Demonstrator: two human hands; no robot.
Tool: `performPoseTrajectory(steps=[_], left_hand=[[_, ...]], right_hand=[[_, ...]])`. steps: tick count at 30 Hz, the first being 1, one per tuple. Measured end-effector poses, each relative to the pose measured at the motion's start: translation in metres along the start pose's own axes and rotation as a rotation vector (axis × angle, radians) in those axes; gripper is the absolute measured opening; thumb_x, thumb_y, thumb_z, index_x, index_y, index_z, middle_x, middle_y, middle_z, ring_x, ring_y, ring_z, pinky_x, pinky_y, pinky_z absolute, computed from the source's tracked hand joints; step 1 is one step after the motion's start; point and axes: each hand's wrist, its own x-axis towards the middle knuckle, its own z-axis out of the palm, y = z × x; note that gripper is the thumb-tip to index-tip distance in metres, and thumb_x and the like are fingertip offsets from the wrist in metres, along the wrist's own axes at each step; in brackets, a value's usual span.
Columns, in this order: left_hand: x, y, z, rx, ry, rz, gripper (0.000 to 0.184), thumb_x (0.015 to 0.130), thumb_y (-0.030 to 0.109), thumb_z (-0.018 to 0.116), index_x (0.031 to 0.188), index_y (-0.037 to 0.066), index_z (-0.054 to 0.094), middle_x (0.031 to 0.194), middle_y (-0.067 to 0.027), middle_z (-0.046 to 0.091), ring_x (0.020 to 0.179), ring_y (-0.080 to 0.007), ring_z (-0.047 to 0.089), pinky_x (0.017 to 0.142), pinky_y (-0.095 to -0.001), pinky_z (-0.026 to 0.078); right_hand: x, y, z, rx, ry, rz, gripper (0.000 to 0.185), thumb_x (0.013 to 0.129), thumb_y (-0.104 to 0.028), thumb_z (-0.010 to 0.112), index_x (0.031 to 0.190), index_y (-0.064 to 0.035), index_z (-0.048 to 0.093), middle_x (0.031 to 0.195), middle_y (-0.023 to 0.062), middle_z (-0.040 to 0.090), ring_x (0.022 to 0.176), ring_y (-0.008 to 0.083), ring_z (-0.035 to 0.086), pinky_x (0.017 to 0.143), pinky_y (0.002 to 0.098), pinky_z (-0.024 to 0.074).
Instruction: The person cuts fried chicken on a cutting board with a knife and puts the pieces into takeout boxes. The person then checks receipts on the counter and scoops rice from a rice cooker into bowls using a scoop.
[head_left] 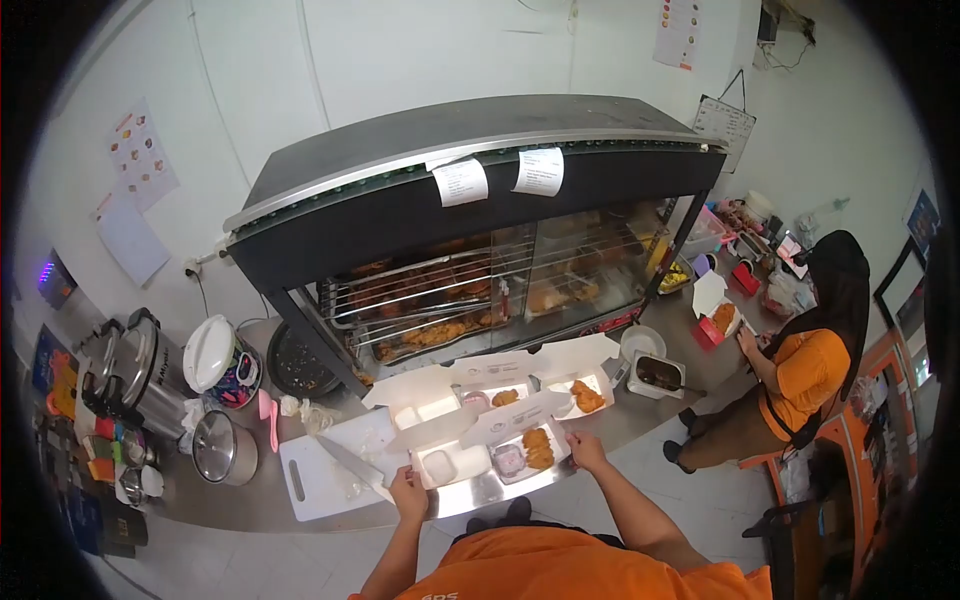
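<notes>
Open white cardboard meal boxes stand on the counter in front of me. The front left box section (pixel 469 462) holds a white mound that looks like rice. To its right, the front right section (pixel 508 476) has a small wrapped cup (pixel 509 459) and golden fried chicken (pixel 538 449). My left hand (pixel 407 492) is closed at the left edge of the front boxes, close to the handle end of a knife (pixel 352 464). My right hand (pixel 585 450) pinches their right edge. Behind, more open boxes hold fried chicken (pixel 587 397) and another piece (pixel 505 398).
A white cutting board (pixel 305 482) lies under the knife. Behind the boxes stands a glass warming cabinet (pixel 480 150) with trays of chicken. A pot (pixel 224 448) is at left, a sauce container (pixel 657 375) at right. A co-worker (pixel 815 365) stands at the right counter by another box.
</notes>
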Motion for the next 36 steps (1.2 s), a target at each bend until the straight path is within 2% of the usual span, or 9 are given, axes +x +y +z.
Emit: performPoseTrajectory(steps=[6, 10, 13, 16, 19, 22, 26, 31, 36], left_hand=[[0.008, 0.005, -0.011, 0.037, 0.027, 0.008, 0.013, 0.087, 0.007, 0.066, 0.093, -0.004, 0.065, 0.08, -0.0198, 0.069, 0.07, -0.0314, 0.068, 0.065, -0.039, 0.054], [0.012, -0.012, -0.004, 0.04, 0.071, -0.01, 0.012, 0.085, 0.007, 0.069, 0.088, -0.004, 0.065, 0.076, -0.0172, 0.068, 0.068, -0.0277, 0.068, 0.064, -0.0375, 0.054], [0.018, -0.024, -0.002, -0.264, 0.004, -0.447, 0.014, 0.082, 0.01, 0.073, 0.084, -0.002, 0.066, 0.074, -0.0135, 0.068, 0.068, -0.0226, 0.068, 0.064, -0.0355, 0.053], [0.019, -0.026, -0.01, -0.11, -0.026, -0.344, 0.014, 0.082, 0.011, 0.075, 0.085, 0.001, 0.065, 0.071, -0.0089, 0.066, 0.068, -0.0178, 0.066, 0.062, -0.0332, 0.053], [0.005, -0.009, -0.01, 0.047, 0.202, -0.158, 0.014, 0.083, 0.01, 0.073, 0.088, 0.002, 0.064, 0.07, -0.0063, 0.064, 0.065, -0.0163, 0.063, 0.059, -0.0307, 0.051], [-0.015, 0.011, -0.008, -0.064, 0.198, -0.041, 0.014, 0.085, 0.009, 0.072, 0.091, 0.002, 0.062, 0.071, -0.004, 0.063, 0.063, -0.0133, 0.06, 0.058, -0.0272, 0.049], [-0.028, 0.091, -0.023, -0.367, -0.099, 0.019, 0.01, 0.089, 0.003, 0.068, 0.096, 0.002, 0.06, 0.076, -0.001, 0.062, 0.068, -0.0059, 0.059, 0.062, -0.02, 0.047], [0.015, 0.114, 0.001, -0.586, -0.17, 0.05, 0.012, 0.09, 0.001, 0.068, 0.098, 0.0, 0.059, 0.079, -0.0003, 0.062, 0.071, -0.005, 0.059, 0.062, -0.0204, 0.048], [0.037, 0.162, 0.011, -0.709, -0.226, 0.077, 0.015, 0.09, 0.001, 0.069, 0.101, 0.001, 0.058, 0.085, -0.001, 0.063, 0.072, -0.0051, 0.059, 0.062, -0.0206, 0.048]], right_hand=[[-0.004, -0.007, -0.002, -0.229, 0.164, -0.215, 0.031, 0.096, -0.034, 0.059, 0.095, -0.0035, 0.068, 0.077, 0.0182, 0.07, 0.069, 0.0374, 0.069, 0.071, 0.0454, 0.0549], [-0.007, -0.002, -0.005, -0.109, 0.064, -0.135, 0.032, 0.095, -0.033, 0.06, 0.095, -0.0024, 0.068, 0.074, 0.0153, 0.07, 0.064, 0.0304, 0.069, 0.066, 0.0421, 0.0552], [-0.014, 0.008, -0.006, 0.037, 0.005, -0.059, 0.032, 0.095, -0.033, 0.06, 0.095, -0.0014, 0.067, 0.071, 0.0127, 0.07, 0.06, 0.023, 0.069, 0.061, 0.0382, 0.0551], [-0.023, 0.018, -0.009, 0.105, -0.016, 0.044, 0.033, 0.096, -0.034, 0.061, 0.1, -0.0014, 0.064, 0.073, 0.0106, 0.069, 0.057, 0.0189, 0.067, 0.051, 0.0325, 0.0538], [-0.056, 0.008, -0.035, 0.329, -0.103, 0.228, 0.032, 0.097, -0.033, 0.061, 0.104, -0.0019, 0.061, 0.077, 0.0102, 0.068, 0.057, 0.0192, 0.067, 0.048, 0.0307, 0.0526], [-0.092, 0.043, -0.037, 0.444, -0.138, 0.293, 0.027, 0.098, -0.029, 0.061, 0.103, -0.0033, 0.059, 0.081, 0.0098, 0.068, 0.059, 0.0199, 0.067, 0.049, 0.0317, 0.0533], [-0.146, 0.129, -0.032, 0.367, -0.295, 0.48, 0.027, 0.095, -0.028, 0.064, 0.103, -0.0022, 0.063, 0.082, 0.0099, 0.069, 0.063, 0.0188, 0.068, 0.052, 0.0323, 0.0552], [-0.215, 0.192, -0.044, 0.192, -0.394, 0.728, 0.026, 0.088, -0.024, 0.069, 0.104, -0.0029, 0.07, 0.09, 0.0117, 0.074, 0.069, 0.0234, 0.07, 0.06, 0.0375, 0.0577], [-0.255, 0.258, -0.052, 0.143, -0.451, 0.817, 0.029, 0.094, -0.026, 0.064, 0.112, -0.0045, 0.066, 0.096, 0.0139, 0.073, 0.077, 0.0249, 0.071, 0.063, 0.0391, 0.0568]])
